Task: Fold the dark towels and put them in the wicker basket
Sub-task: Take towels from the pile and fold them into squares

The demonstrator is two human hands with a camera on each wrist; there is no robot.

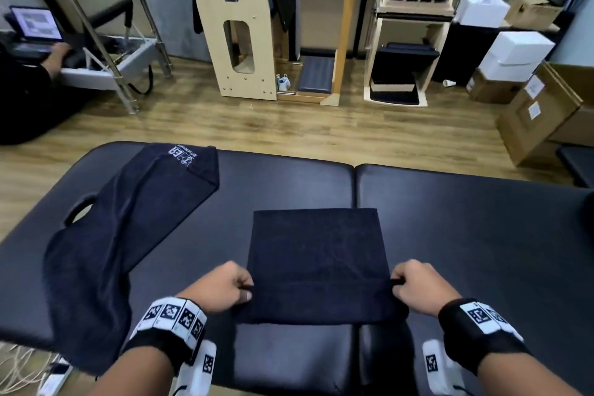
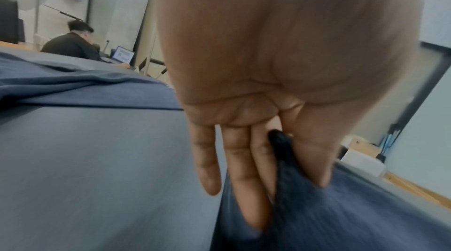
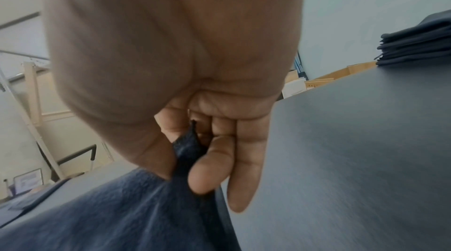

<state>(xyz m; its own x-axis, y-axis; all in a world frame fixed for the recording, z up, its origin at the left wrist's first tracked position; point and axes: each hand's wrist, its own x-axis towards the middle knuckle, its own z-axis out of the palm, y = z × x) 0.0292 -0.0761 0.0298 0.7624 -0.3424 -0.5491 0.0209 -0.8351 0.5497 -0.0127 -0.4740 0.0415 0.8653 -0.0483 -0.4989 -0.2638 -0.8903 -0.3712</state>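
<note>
A dark towel [image 1: 316,264], folded into a square, lies flat in the middle of the black padded table [image 1: 466,235]. My left hand [image 1: 246,288] pinches its near left corner between thumb and fingers [image 2: 280,149]. My right hand [image 1: 397,283] pinches the near right corner [image 3: 187,147]. A second dark towel [image 1: 122,235] with a white logo lies loose and unfolded on the table's left part, hanging over the near edge. No wicker basket shows in any view.
A stack of folded dark towels [image 3: 415,44] sits on the table far to my right. Beyond the table are wooden exercise equipment [image 1: 241,38], cardboard boxes [image 1: 540,112] and a person at a laptop [image 1: 35,26] on the left.
</note>
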